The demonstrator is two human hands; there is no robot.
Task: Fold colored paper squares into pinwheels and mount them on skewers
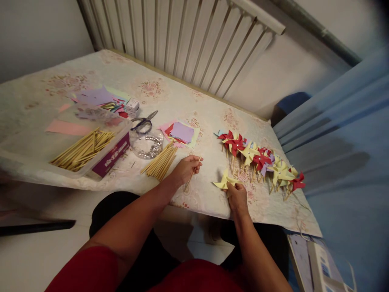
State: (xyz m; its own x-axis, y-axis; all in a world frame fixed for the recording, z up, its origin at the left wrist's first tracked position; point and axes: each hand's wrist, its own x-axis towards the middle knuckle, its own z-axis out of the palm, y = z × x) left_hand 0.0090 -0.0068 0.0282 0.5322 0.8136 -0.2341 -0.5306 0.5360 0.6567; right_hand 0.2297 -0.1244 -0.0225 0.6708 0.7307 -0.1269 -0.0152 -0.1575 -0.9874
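My left hand (186, 169) is closed around a thin wooden stick (192, 175) just above the table's front edge. My right hand (237, 198) pinches a yellow paper pinwheel (224, 181) that lies flat on the floral tablecloth (170, 101). A row of finished red, yellow and purple pinwheels (261, 160) on sticks lies to the right of both hands. A loose bundle of wooden sticks (161, 161) rests just left of my left hand.
A clear plastic box (91, 152) with more sticks stands at the left. Scissors (145, 121), a clear tub of shiny pins (148, 145) and stacks of coloured paper squares (180, 133) lie behind. A white radiator (188, 40) lines the far edge; blue cloth (343, 142) is on the right.
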